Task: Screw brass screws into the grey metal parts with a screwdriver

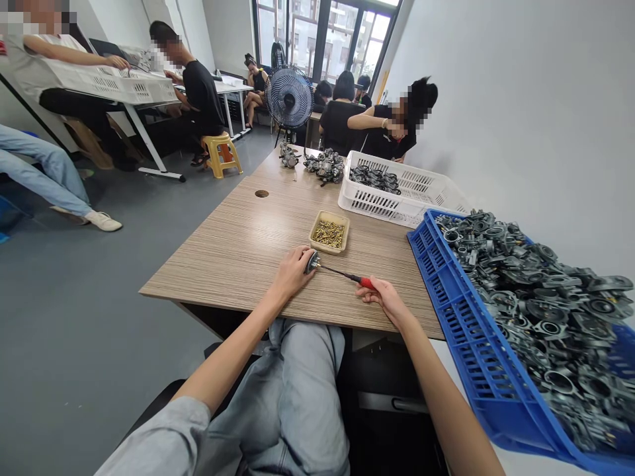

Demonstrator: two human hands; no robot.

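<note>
A small tan tray (328,249) sat on the bench (233,248) just beyond the hands, its floor covered with a heap of small brass pieces (329,233). Behind it and to the right, a white slatted crate (373,205) held dark parts (373,177) bunched toward its left end. Along the right side stood a blue crate (449,307), piled above its rim with grey metal castings (536,291). The left hand (294,272) reached in over the bench's near edge, its fingers closed around a small dark metal part (311,262) near the tray. The right hand (384,299) came in from the other side, forearm angled inward and fingers wrapped around the red handle of a screwdriver (366,282). The tool's thin shaft pointed left, its tip at a brass-coloured fitting (318,266) on the part; whether they touched could not be told.
</note>
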